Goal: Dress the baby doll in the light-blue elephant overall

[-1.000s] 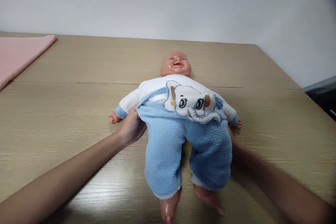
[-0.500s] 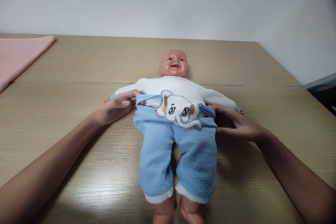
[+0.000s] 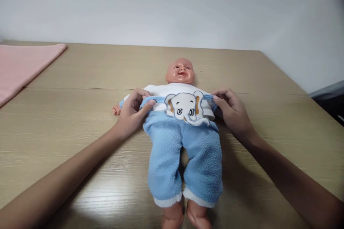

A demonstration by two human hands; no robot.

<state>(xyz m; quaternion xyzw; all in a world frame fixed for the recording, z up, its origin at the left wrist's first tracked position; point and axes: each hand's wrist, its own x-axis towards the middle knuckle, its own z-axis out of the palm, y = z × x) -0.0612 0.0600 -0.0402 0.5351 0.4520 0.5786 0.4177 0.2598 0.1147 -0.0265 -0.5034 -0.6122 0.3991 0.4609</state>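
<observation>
A baby doll [image 3: 180, 71] lies on its back on the wooden table [image 3: 67, 121], head away from me. It wears a white top and light blue fleece trousers [image 3: 185, 154] with an elephant patch [image 3: 185, 105] on the chest. My left hand [image 3: 133, 112] pinches the blue strap at the doll's left side as I see it. My right hand [image 3: 232, 112] grips the strap at the other side. Both hands are closed on the fabric. The doll's bare feet [image 3: 185, 216] stick out at the bottom edge.
A pink cloth [image 3: 24, 66] lies at the far left of the table. A pale wall rises behind the table's far edge. A dark object [image 3: 331, 98] shows past the table's right edge.
The doll has been laid flat, its legs lowered. Both my hands moved up to the sides of its chest and closed on the blue straps.
</observation>
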